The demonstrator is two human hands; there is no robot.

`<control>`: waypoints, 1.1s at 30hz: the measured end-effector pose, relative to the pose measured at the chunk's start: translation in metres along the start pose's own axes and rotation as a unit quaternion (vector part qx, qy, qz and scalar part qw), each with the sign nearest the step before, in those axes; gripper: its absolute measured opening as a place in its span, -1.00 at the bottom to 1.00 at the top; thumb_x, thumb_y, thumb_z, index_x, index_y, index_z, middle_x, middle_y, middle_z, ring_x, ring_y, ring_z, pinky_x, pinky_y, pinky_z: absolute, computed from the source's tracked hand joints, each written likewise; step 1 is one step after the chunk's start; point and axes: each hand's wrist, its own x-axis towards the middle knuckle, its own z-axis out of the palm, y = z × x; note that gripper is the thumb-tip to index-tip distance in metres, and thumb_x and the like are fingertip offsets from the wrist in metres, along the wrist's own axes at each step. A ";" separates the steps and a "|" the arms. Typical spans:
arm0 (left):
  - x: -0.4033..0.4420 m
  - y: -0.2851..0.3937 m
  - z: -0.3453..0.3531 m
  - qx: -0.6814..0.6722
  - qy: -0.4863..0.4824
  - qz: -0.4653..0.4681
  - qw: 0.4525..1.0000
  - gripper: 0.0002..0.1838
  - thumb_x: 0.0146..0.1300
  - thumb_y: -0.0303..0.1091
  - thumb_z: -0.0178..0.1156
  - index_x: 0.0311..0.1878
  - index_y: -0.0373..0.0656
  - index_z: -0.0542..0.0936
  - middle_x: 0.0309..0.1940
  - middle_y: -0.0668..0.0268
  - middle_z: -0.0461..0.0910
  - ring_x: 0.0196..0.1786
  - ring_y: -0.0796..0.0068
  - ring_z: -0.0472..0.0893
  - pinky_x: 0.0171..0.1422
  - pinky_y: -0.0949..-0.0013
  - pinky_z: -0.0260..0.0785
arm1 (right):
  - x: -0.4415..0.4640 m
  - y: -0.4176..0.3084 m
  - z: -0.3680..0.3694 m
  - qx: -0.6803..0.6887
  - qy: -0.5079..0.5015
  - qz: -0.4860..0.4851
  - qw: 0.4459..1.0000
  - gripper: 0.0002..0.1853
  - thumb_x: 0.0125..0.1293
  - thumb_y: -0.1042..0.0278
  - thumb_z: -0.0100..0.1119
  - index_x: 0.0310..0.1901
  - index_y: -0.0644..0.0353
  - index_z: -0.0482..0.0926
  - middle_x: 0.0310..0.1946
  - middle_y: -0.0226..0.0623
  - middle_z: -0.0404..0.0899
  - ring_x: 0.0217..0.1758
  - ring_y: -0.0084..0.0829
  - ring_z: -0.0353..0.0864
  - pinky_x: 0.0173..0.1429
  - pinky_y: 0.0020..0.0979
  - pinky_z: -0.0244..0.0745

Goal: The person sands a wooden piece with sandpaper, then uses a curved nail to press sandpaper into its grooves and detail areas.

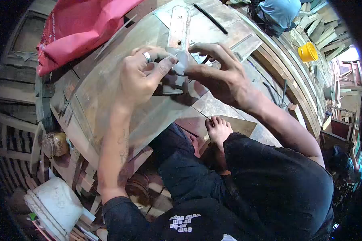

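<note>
A small, thin grey piece [182, 59] with a dark lower edge is held up between my two hands; what it is made of I cannot make out. My left hand [142, 74], with a ring on one finger, pinches its left side between thumb and forefinger. On the other side, the thumb and curved forefinger of my right hand [225, 76] grip its right edge. Beneath the fingers a flat dark-and-grey object [173, 87] lies on the board, partly hidden. Just beyond, a pale wooden strip [179, 28] with a dark hole points away from me.
Red sheeting [82, 30] drapes at the upper left. A black rod [210, 18] lies on the worn wooden board [104, 86]. My bare foot [220, 130] rests at its near side. A white tub [56, 207], a yellow bucket [307, 52] and stacked timber [330, 34] stand around; another person [279, 14] is at the top.
</note>
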 end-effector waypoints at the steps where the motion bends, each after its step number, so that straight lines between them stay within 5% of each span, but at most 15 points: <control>1: 0.002 0.000 -0.002 0.060 -0.014 0.017 0.998 -0.70 0.39 -0.22 0.50 0.02 -0.24 0.84 0.03 0.14 0.76 0.08 0.20 0.70 0.25 0.07 0.56 | 0.001 0.000 -0.002 -0.002 -0.018 0.003 1.000 -0.59 0.26 0.39 0.44 0.16 -0.02 0.72 0.38 -0.13 0.53 0.28 -0.05 0.61 0.31 -0.10 0.65; 3: 0.002 0.002 -0.006 0.120 -0.028 0.032 0.992 -0.56 0.34 -0.08 0.54 0.10 -0.22 0.83 0.11 0.13 0.73 0.15 0.13 0.68 0.35 0.00 0.50 | 0.002 0.003 -0.002 -0.003 -0.038 0.006 0.999 -0.60 0.26 0.38 0.43 0.15 0.00 0.71 0.38 -0.14 0.53 0.28 -0.04 0.60 0.32 -0.09 0.64; 5: 0.003 0.005 -0.009 0.257 -0.069 0.123 0.956 -0.18 0.13 0.24 0.60 0.31 -0.15 0.74 0.32 0.11 0.62 0.35 0.00 0.55 0.53 -0.05 0.30 | 0.002 0.005 -0.003 0.031 -0.066 0.026 0.997 -0.63 0.27 0.36 0.42 0.13 0.03 0.70 0.37 -0.15 0.54 0.30 -0.01 0.59 0.35 -0.06 0.61; 6: 0.002 0.002 -0.013 0.320 -0.103 0.125 0.933 0.16 -0.07 0.42 0.62 0.53 -0.11 0.56 0.50 0.07 0.44 0.49 -0.05 0.42 0.63 -0.10 0.20 | 0.003 0.005 -0.003 0.041 -0.065 0.026 0.997 -0.64 0.30 0.37 0.40 0.14 0.07 0.66 0.35 -0.15 0.55 0.31 0.02 0.57 0.37 -0.06 0.58; 10: -0.004 -0.003 -0.012 0.356 -0.126 0.101 0.921 0.38 -0.21 0.31 0.71 0.70 -0.11 0.34 0.61 0.06 0.31 0.65 -0.11 0.31 0.74 -0.08 0.16 | 0.003 0.008 -0.005 0.034 -0.112 0.015 0.993 -0.66 0.36 0.43 0.35 0.14 0.15 0.58 0.23 -0.15 0.57 0.26 0.02 0.52 0.39 -0.05 0.55; 19: 0.000 -0.001 -0.018 0.330 -0.138 0.118 0.926 0.26 -0.18 0.16 0.69 0.65 -0.12 0.41 0.51 0.04 0.46 0.58 -0.09 0.40 0.71 -0.07 0.20 | 0.005 0.011 -0.003 -0.019 -0.147 -0.002 0.989 -0.17 0.14 0.50 0.32 0.55 0.03 0.50 0.16 -0.16 0.58 0.19 -0.04 0.53 0.39 -0.12 0.53; 27: 0.001 -0.006 -0.019 0.311 -0.130 0.148 0.930 0.23 -0.20 0.09 0.69 0.63 -0.12 0.44 0.50 0.05 0.49 0.54 -0.08 0.45 0.69 -0.05 0.23 | 0.009 0.002 -0.006 -0.113 -0.156 0.012 0.981 -0.18 0.16 0.43 0.37 0.54 -0.20 0.51 0.17 -0.24 0.58 0.10 -0.07 0.51 0.30 -0.15 0.54; 29: 0.000 -0.005 -0.018 0.293 -0.136 0.115 0.939 0.22 -0.20 0.19 0.66 0.60 -0.10 0.47 0.53 0.10 0.48 0.60 -0.07 0.41 0.82 -0.15 0.03 | 0.009 -0.003 -0.005 -0.081 -0.170 0.063 0.980 -0.38 0.43 0.42 0.33 0.51 -0.22 0.58 0.16 -0.26 0.59 0.16 -0.10 0.59 0.33 -0.11 0.59; 33: 0.001 -0.003 -0.018 0.301 -0.141 0.105 0.937 0.23 -0.20 0.20 0.67 0.60 -0.10 0.47 0.53 0.10 0.48 0.60 -0.08 0.41 0.82 -0.16 0.03 | 0.006 0.000 -0.005 -0.091 -0.156 0.042 0.983 -0.28 0.32 0.36 0.39 0.54 -0.24 0.50 0.16 -0.23 0.56 0.06 -0.11 0.57 0.24 -0.18 0.57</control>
